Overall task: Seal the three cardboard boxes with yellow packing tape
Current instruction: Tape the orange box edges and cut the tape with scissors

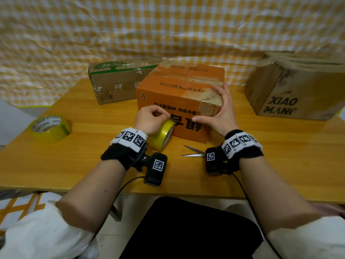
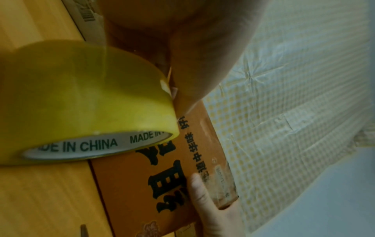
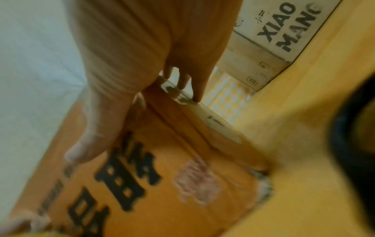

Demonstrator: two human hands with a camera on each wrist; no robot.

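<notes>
- Fingers (image 1: 160, 113) of the left hand (image 1: 149, 120) pinch the yellow tape roll (image 1: 162, 136) against the front face of the orange box (image 1: 179, 85), near the front edge of the worktop (image 1: 84, 161).
- Right hand (image 1: 218, 111) lies spread flat over the box's front right corner, thumb on the front face.
- Box seam runs left to right; I judge the tape must go up and across it.
- Scissors (image 1: 194, 152) lie just in front of the box, nearer the right hand.

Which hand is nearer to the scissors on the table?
Right. The right hand rests on the orange box just above the scissors; the left hand, gripping tape, is further left.
</notes>
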